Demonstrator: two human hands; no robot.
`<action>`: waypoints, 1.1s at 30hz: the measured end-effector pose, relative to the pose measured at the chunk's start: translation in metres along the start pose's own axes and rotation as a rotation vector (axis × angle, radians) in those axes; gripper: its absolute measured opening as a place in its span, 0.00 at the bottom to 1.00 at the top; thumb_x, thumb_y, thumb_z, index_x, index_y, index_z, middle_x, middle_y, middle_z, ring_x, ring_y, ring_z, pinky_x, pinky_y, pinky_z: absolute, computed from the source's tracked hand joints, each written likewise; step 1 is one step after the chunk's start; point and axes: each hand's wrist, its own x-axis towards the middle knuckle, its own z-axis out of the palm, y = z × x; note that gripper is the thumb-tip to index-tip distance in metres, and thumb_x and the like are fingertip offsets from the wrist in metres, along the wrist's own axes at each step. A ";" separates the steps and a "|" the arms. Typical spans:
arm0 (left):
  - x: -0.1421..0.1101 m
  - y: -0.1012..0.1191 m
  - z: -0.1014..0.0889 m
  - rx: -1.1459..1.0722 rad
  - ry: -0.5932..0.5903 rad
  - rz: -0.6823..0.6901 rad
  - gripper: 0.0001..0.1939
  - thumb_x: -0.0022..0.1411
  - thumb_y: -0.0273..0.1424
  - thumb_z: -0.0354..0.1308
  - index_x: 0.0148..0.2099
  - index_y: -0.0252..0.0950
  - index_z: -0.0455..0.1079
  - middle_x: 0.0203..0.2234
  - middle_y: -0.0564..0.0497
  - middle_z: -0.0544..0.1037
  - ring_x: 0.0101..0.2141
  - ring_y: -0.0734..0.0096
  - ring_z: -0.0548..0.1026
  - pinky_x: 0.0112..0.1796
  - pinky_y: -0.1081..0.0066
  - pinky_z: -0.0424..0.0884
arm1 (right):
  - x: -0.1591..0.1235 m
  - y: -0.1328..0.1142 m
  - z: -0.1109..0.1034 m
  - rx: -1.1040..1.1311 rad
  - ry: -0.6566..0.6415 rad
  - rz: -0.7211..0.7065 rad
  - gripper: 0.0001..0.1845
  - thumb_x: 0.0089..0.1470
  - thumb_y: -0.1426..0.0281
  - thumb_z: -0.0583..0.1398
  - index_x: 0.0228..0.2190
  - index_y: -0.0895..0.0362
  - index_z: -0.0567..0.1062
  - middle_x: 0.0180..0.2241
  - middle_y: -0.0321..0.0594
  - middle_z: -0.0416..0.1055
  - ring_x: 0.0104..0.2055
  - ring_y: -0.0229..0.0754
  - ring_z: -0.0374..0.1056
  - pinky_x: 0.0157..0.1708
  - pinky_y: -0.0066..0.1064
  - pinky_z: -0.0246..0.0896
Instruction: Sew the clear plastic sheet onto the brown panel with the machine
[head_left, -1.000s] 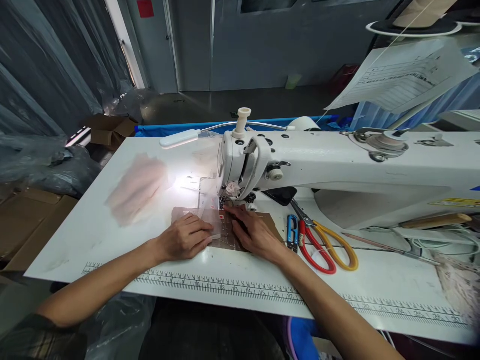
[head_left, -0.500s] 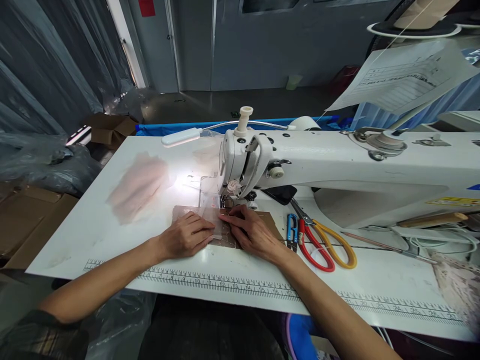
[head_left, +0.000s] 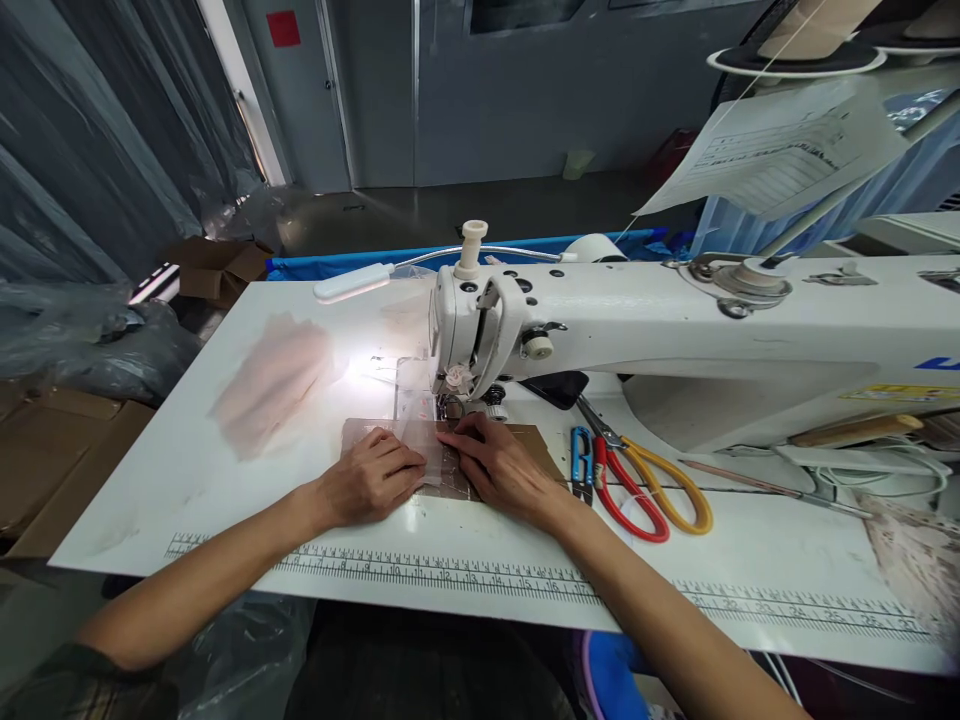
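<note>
A white sewing machine [head_left: 675, 330] stands on the white table [head_left: 225, 500]. In front of its needle lies a thin sheer piece of fabric [head_left: 431, 452] on a brown card [head_left: 536, 445]. My left hand [head_left: 371, 475] lies on the fabric's left side with the fingers curled and pressing down. My right hand [head_left: 502, 465] rests on the right side, fingertips pinching the fabric just in front of the presser foot [head_left: 448, 407].
Blue thread snips [head_left: 579, 458] and red and yellow scissors [head_left: 637, 480] lie right of my right hand. A pale pink fabric stack [head_left: 274, 380] sits at the table's left. A lamp [head_left: 356, 282] lights the needle area. A ruler strip [head_left: 450, 575] runs along the front edge. Cardboard boxes [head_left: 45, 450] stand left.
My right hand has drawn back slightly from the needle toward me, fingers now pinching the fabric. The left hand has hardly moved. The view has shifted a little.
</note>
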 end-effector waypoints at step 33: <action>0.008 -0.010 -0.014 0.039 -0.091 -0.062 0.26 0.65 0.50 0.48 0.44 0.30 0.71 0.39 0.40 0.78 0.33 0.62 0.71 0.33 0.61 0.62 | -0.012 -0.040 -0.002 -0.212 -0.114 0.211 0.23 0.53 0.77 0.57 0.49 0.49 0.75 0.45 0.48 0.66 0.47 0.52 0.63 0.43 0.46 0.65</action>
